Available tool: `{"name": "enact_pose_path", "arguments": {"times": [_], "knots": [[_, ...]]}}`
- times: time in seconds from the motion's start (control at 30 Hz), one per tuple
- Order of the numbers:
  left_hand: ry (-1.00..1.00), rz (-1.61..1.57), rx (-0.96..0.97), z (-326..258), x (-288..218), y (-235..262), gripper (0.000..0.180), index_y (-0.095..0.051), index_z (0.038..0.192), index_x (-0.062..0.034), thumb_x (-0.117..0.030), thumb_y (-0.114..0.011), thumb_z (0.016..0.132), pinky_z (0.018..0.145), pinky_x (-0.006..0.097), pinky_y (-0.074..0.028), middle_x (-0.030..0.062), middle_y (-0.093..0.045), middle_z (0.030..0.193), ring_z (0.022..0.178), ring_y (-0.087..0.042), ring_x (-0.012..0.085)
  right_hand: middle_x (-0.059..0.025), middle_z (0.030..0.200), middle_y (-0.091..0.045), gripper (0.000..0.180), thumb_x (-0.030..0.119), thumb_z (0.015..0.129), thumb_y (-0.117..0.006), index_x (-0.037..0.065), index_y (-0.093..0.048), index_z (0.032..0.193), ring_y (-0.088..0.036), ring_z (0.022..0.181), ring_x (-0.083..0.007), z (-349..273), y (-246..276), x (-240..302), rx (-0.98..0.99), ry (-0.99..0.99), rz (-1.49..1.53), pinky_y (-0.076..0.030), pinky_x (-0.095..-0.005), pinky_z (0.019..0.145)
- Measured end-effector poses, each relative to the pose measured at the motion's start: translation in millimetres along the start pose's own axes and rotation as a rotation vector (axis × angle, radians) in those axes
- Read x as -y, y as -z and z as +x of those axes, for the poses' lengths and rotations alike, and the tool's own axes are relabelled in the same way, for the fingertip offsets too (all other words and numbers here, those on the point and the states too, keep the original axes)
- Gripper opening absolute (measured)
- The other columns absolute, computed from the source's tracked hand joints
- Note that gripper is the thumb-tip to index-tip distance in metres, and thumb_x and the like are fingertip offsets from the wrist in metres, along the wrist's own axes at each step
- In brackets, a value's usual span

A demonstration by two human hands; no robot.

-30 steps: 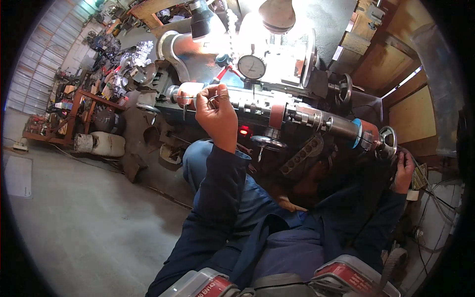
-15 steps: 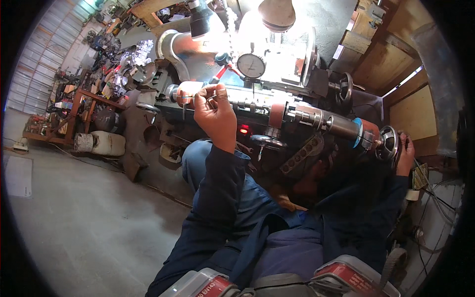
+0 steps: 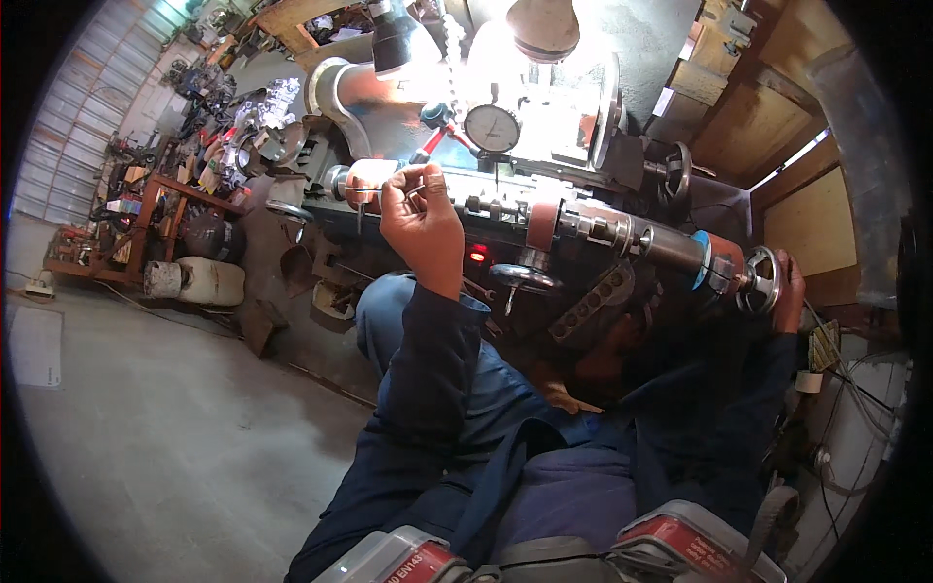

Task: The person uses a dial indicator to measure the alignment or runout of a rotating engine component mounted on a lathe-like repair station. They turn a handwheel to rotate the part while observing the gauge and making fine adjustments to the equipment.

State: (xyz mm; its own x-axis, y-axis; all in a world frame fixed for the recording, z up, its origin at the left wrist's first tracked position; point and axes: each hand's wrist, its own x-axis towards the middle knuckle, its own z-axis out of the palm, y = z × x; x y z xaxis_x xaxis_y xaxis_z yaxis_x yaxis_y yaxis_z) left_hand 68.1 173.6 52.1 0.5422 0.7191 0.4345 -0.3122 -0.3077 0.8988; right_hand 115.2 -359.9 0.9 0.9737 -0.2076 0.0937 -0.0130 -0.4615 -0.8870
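My left hand point(image 3: 424, 225) is raised in front of the left part of a long metal shaft point(image 3: 494, 207) with lobes along it, held lengthwise on a machine. Its thumb and fingers are pinched together; what lies between them is too small to make out. At the machine's right end, my right hand point(image 3: 789, 293) grips the rim of a spoked metal handwheel point(image 3: 764, 282), fingers curled over its outer side. Above the shaft sits a round dial gauge point(image 3: 492, 128), its stem pointing down towards the shaft. A red-brown support point(image 3: 544, 224) stands at the shaft's middle.
A second handwheel point(image 3: 526, 278) juts towards my knees below the support, and another point(image 3: 673, 173) sits behind at right. Bright lamps point(image 3: 403, 41) hang over the machine. Wooden panels point(image 3: 812, 209) flank the right side; cluttered parts point(image 3: 243, 146) fill the far left.
The handwheel at the right end has turned a little, its spokes now lying differently, and my right hand has shifted slightly with it. My left hand stays nearly in place.
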Motion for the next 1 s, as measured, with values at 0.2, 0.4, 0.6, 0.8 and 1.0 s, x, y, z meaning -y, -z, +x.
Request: {"name": "enact_pose_path", "arguments": {"times": [0.2, 0.4, 0.6, 0.8, 1.0], "knots": [[0.007, -0.019, -0.029, 1, -2, -1, 0.013, -0.057, 0.09, 0.0005, -0.011, -0.065, 0.09, 0.052, 0.019, -0.038, 0.0001, -0.058, 0.078, 0.06, -0.046, 0.0019, -0.0029, 0.093, -0.064, 0.036, 0.034, 0.095, -0.055, 0.0, -0.062, 0.106, -0.057, 0.084, -0.0124, 12, 1, -43, 0.089, -0.044, 0.32, -0.047, -0.0273, 0.075], [-0.008, -0.015, -0.038, 2, -1, 1, 0.013, -0.058, 0.089, 0.0004, -0.01, -0.064, 0.09, 0.051, 0.019, -0.037, -0.0011, -0.057, 0.076, 0.059, -0.044, 0.0018, -0.0039, 0.095, -0.065, 0.028, 0.023, 0.095, -0.053, -0.001, -0.061, 0.105, -0.058, 0.084, -0.0137, -9, -1, -38, 0.153, 0.167, -0.332, -0.047, -0.029, 0.074], [-0.002, 0.001, -0.038, 2, -3, 1, 0.011, -0.058, 0.089, 0.0004, -0.009, -0.064, 0.09, 0.051, 0.019, -0.037, -0.0007, -0.057, 0.077, 0.058, -0.044, 0.002, -0.0054, 0.096, -0.066, 0.027, 0.021, 0.095, -0.052, -0.002, -0.061, 0.105, -0.059, 0.085, -0.0146, -21, 12, -72, 0.225, 0.046, -0.376, -0.047, -0.0314, 0.075], [-0.01, -0.021, -0.043, 3, 2, 3, 0.011, -0.058, 0.09, 0.0007, -0.009, -0.064, 0.089, 0.05, 0.02, -0.037, 0.0005, -0.058, 0.079, 0.058, -0.045, 0.0021, -0.0055, 0.095, -0.066, 0.028, 0.022, 0.096, -0.05, -0.001, -0.062, 0.106, -0.058, 0.084, -0.0135, -47, 3, -54, 0.155, -0.022, -0.203, -0.047, -0.0321, 0.075], [-0.017, 0.001, -0.041, 4, 4, 1, 0.011, -0.058, 0.09, 0.0006, -0.009, -0.064, 0.089, 0.05, 0.02, -0.038, 0.0015, -0.058, 0.08, 0.057, -0.045, 0.0024, -0.0047, 0.095, -0.065, 0.029, 0.022, 0.097, -0.049, -0.001, -0.061, 0.111, -0.055, 0.085, -0.0128, -68, 10, -28, 0.117, -0.095, -0.228, -0.045, -0.029, 0.077]]}}
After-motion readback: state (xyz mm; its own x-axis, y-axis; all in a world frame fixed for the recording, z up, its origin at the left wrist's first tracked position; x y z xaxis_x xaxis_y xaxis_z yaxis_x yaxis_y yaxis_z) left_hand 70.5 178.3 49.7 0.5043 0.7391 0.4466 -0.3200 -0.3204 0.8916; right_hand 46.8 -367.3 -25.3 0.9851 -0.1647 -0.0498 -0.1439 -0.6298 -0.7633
